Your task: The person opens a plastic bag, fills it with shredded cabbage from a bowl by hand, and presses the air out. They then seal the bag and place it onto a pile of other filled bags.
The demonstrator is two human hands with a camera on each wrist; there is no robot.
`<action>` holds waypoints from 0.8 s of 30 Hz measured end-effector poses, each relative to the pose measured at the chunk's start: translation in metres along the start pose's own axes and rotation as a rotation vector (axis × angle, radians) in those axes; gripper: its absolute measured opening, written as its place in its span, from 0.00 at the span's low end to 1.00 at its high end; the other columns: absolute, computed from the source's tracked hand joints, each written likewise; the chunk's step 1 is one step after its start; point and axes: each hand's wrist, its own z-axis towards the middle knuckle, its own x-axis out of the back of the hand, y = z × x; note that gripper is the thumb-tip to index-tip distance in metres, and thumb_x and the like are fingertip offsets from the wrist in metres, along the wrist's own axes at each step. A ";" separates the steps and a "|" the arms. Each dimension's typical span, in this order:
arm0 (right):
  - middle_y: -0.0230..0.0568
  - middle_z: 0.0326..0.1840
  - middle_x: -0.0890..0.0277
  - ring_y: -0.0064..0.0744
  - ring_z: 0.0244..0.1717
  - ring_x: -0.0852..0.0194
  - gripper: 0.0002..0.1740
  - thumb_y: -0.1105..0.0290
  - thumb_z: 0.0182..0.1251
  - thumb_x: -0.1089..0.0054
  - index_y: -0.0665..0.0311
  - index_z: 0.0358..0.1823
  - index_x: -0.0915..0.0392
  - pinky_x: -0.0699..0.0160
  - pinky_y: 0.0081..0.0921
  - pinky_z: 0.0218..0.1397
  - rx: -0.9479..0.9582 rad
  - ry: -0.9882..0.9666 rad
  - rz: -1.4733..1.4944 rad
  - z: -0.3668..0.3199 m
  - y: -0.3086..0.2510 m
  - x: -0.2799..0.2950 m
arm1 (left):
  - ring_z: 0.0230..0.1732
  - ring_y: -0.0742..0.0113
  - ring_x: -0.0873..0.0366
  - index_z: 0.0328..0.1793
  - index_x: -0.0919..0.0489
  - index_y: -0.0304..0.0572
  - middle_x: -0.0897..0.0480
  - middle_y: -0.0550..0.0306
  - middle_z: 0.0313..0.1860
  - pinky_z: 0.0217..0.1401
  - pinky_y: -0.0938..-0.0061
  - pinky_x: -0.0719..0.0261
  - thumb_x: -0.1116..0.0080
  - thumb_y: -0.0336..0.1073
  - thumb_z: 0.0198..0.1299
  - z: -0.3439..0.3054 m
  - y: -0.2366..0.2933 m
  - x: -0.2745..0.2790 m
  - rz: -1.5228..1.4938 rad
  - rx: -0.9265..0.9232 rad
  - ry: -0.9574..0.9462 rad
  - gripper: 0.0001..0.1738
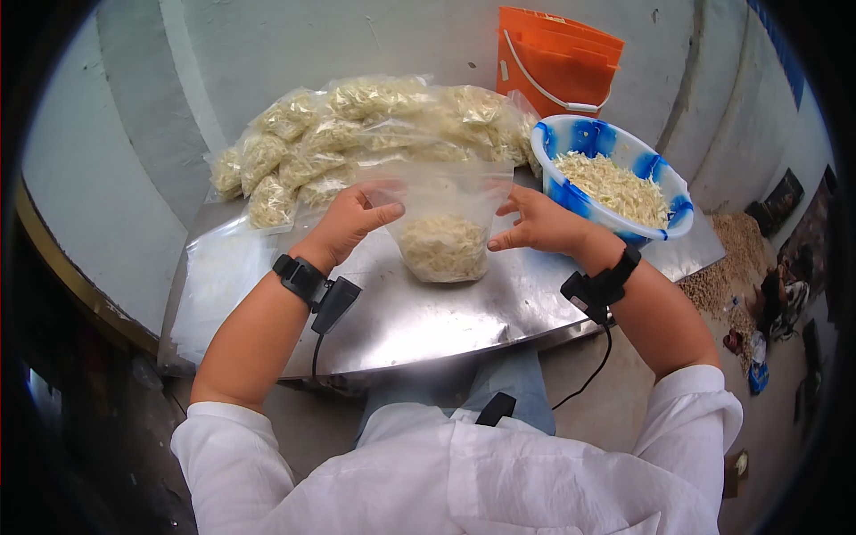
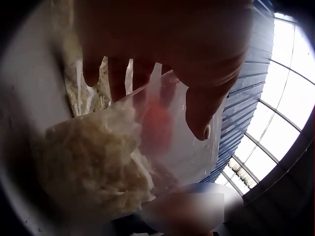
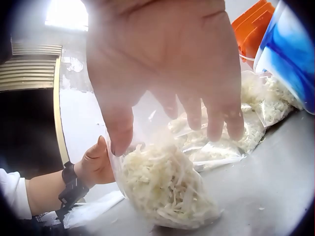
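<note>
A clear plastic bag [image 1: 443, 248] part-filled with pale shredded vegetable stands upright on the metal table, its upper part rising above the shreds. At the bag's left side is my left hand [image 1: 346, 221], fingers extended by the upper plastic and thumb apart from them. My right hand [image 1: 551, 223] is at the opposite side, fingers spread and thumb pointing toward the bag. In the right wrist view, the thumb overlaps the edge of the bag [image 3: 165, 189] while the other fingers reach past it. The left wrist view shows straight fingers at the plastic above the shreds [image 2: 91, 164].
Filled bags [image 1: 312, 134] are heaped behind on the metal table [image 1: 392, 321]. Flat plastic bags [image 1: 218, 294] lie at its left. A blue-and-white basin [image 1: 553, 192] of shreds stands at right, before an orange bucket [image 1: 557, 62]. A brown pile [image 1: 736, 259] lies on the floor.
</note>
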 end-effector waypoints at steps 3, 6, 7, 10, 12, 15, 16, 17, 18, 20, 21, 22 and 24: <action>0.52 0.59 0.35 0.47 0.59 0.38 0.47 0.60 0.43 0.27 0.66 0.64 0.43 0.36 0.34 0.60 -0.068 -0.114 -0.182 0.004 0.015 -0.021 | 0.62 0.63 0.37 0.68 0.40 0.47 0.31 0.53 0.59 0.66 0.69 0.41 0.29 0.42 0.42 -0.002 -0.016 -0.018 0.054 0.004 -0.116 0.46; 0.53 0.59 0.33 0.43 0.62 0.37 0.47 0.65 0.44 0.30 0.64 0.65 0.47 0.39 0.30 0.63 -0.038 -0.209 -0.127 0.015 0.041 -0.041 | 0.66 0.60 0.41 0.72 0.49 0.48 0.36 0.51 0.64 0.68 0.69 0.44 0.26 0.38 0.37 -0.005 -0.039 -0.031 0.150 -0.036 -0.158 0.56; 0.53 0.59 0.33 0.43 0.62 0.37 0.47 0.65 0.44 0.30 0.64 0.65 0.47 0.39 0.30 0.63 -0.037 -0.208 -0.127 0.017 0.046 -0.046 | 0.67 0.57 0.43 0.73 0.53 0.48 0.37 0.49 0.65 0.69 0.69 0.46 0.26 0.36 0.35 -0.006 -0.045 -0.035 0.200 -0.056 -0.148 0.59; 0.52 0.57 0.32 0.42 0.59 0.35 0.44 0.66 0.47 0.32 0.66 0.64 0.46 0.39 0.29 0.62 0.023 -0.185 0.005 0.021 0.052 -0.059 | 0.67 0.58 0.44 0.74 0.57 0.49 0.38 0.49 0.66 0.70 0.70 0.48 0.27 0.31 0.34 -0.006 -0.058 -0.040 0.074 -0.049 -0.139 0.62; 0.43 0.56 0.32 0.33 0.58 0.37 0.38 0.76 0.53 0.38 0.62 0.66 0.47 0.41 0.30 0.62 -0.030 -0.107 0.074 0.022 0.053 -0.063 | 0.67 0.58 0.43 0.74 0.57 0.49 0.38 0.49 0.65 0.69 0.70 0.47 0.28 0.30 0.35 -0.007 -0.056 -0.041 0.024 -0.059 -0.121 0.61; 0.43 0.57 0.34 0.35 0.58 0.35 0.37 0.69 0.57 0.39 0.61 0.66 0.48 0.36 0.31 0.60 0.020 -0.040 0.465 0.020 0.047 -0.068 | 0.65 0.63 0.40 0.74 0.59 0.50 0.37 0.54 0.65 0.67 0.70 0.43 0.30 0.29 0.42 -0.009 -0.039 -0.044 -0.038 -0.011 -0.065 0.58; 0.43 0.57 0.34 0.35 0.58 0.35 0.37 0.69 0.57 0.39 0.61 0.66 0.48 0.36 0.31 0.60 0.018 -0.043 0.464 0.018 0.041 -0.067 | 0.63 0.63 0.38 0.73 0.56 0.48 0.35 0.54 0.63 0.66 0.70 0.40 0.32 0.34 0.46 -0.008 -0.037 -0.044 -0.157 -0.042 0.011 0.53; 0.44 0.57 0.34 0.36 0.57 0.34 0.36 0.65 0.58 0.40 0.62 0.65 0.47 0.33 0.33 0.58 -0.051 0.017 0.723 0.012 0.034 -0.063 | 0.61 0.63 0.35 0.72 0.53 0.47 0.33 0.54 0.61 0.64 0.69 0.37 0.34 0.38 0.50 -0.008 -0.035 -0.046 -0.277 -0.070 0.088 0.48; 0.45 0.57 0.35 0.36 0.56 0.32 0.35 0.61 0.59 0.41 0.63 0.64 0.46 0.30 0.34 0.56 -0.123 0.079 0.980 0.007 0.025 -0.061 | 0.61 0.63 0.35 0.72 0.53 0.47 0.33 0.54 0.61 0.64 0.69 0.37 0.34 0.38 0.50 -0.008 -0.030 -0.048 -0.281 -0.066 0.091 0.48; 0.46 0.56 0.34 0.36 0.52 0.29 0.34 0.59 0.58 0.41 0.63 0.62 0.45 0.27 0.34 0.51 -0.147 0.054 1.024 0.004 0.019 -0.059 | 0.59 0.63 0.33 0.67 0.46 0.42 0.33 0.52 0.58 0.59 0.68 0.31 0.38 0.45 0.54 -0.007 -0.019 -0.055 -0.746 0.122 0.212 0.40; 0.46 0.54 0.33 0.36 0.48 0.26 0.34 0.56 0.58 0.41 0.63 0.61 0.44 0.23 0.33 0.47 -0.165 0.035 1.068 0.002 0.019 -0.059 | 0.59 0.63 0.33 0.67 0.46 0.42 0.33 0.52 0.58 0.59 0.68 0.31 0.38 0.45 0.54 -0.009 -0.018 -0.062 -0.749 0.127 0.216 0.40; 0.46 0.54 0.33 0.36 0.48 0.26 0.34 0.56 0.58 0.41 0.63 0.61 0.44 0.23 0.33 0.47 -0.171 0.031 1.070 0.000 0.018 -0.061 | 0.59 0.63 0.33 0.66 0.45 0.43 0.32 0.52 0.58 0.58 0.67 0.31 0.40 0.48 0.55 -0.012 -0.017 -0.069 -0.666 0.123 0.188 0.38; 0.42 0.49 0.29 0.33 0.41 0.23 0.31 0.58 0.58 0.40 0.64 0.58 0.40 0.22 0.26 0.40 -0.183 0.018 0.953 -0.001 0.017 -0.063 | 0.59 0.61 0.32 0.65 0.41 0.48 0.30 0.55 0.58 0.56 0.66 0.28 0.45 0.52 0.58 -0.022 -0.005 -0.085 -0.619 0.069 0.115 0.33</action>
